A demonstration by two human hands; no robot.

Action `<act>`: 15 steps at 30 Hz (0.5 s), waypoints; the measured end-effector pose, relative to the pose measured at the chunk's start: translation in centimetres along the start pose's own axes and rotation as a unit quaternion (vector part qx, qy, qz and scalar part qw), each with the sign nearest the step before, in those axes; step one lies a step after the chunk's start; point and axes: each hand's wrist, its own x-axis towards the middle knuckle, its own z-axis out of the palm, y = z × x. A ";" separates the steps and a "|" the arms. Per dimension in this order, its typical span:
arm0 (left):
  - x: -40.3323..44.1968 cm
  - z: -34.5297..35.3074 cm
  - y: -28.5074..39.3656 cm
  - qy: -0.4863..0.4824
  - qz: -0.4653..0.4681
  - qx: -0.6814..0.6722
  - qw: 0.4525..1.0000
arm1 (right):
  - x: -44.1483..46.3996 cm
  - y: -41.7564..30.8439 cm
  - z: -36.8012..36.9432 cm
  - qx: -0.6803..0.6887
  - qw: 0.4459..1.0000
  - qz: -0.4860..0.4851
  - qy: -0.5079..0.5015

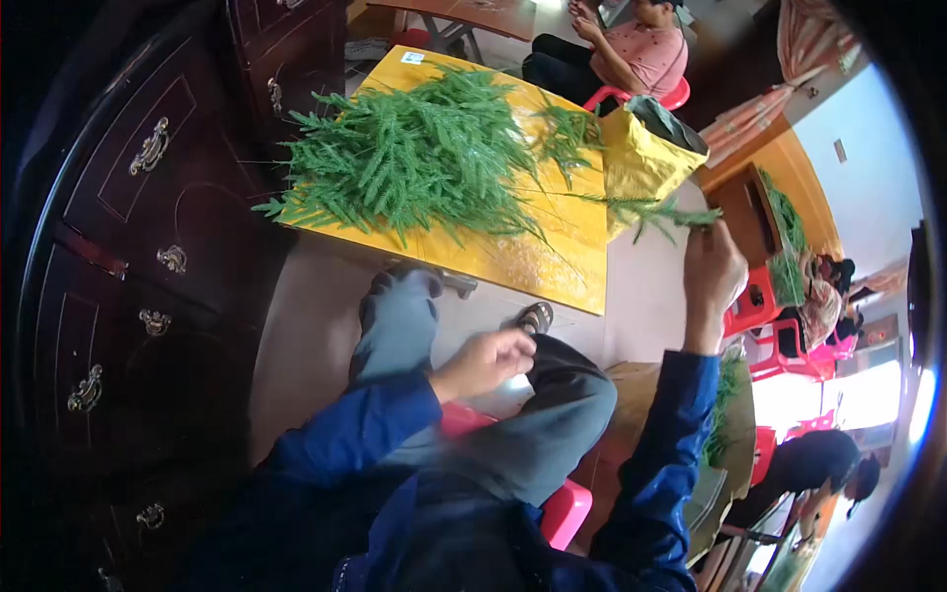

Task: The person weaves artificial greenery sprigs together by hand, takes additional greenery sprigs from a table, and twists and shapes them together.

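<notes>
Right hand (717, 271): sprig (686, 216) pinched at one end
Left hand (485, 365): raised above lap (543, 424), blurred; grip cannot be told
Table (582, 271): heaped with greenery (414, 158)

A heap of sprigs (414, 153) is blocking you across the yellow table (575, 219); its near right corner is leaving you passage, a yellow sack (641, 163) standing beyond.

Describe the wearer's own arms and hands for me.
Both arms wear long, dark blue sleeves: the left sleeve and the right sleeve, which has a slight sheen and creases. I can make out no markings on either. The left hand, a little blurred, and the right hand are bare, with no gloves.
</notes>
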 end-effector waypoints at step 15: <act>-1.1 -0.7 4.3 0.121 0.045 -0.276 0.953 | -18.8 -3.7 1.2 0.158 0.983 0.081 -0.046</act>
